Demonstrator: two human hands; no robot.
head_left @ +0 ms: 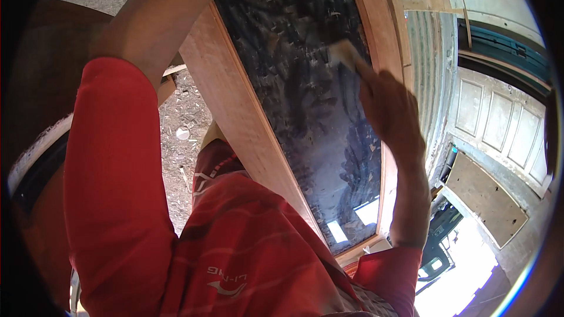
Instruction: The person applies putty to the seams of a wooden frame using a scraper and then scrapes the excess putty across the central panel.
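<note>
From here, right hand (389, 108) grips a brush (361, 69) over the panel (282, 76), probably so the bristles (342, 53) reach it; left hand's out of view, can't tell.

Underfoot at left, we see a grey-brown floor strewn with pale chips and scraps (179, 105). To our right, a pale ribbed corrugated wall (422, 53); beyond it, a whitish panelled door (499, 118) and a flat tan rectangular board (484, 199). Glaring white daylight (461, 276) fills the lower right.
</note>
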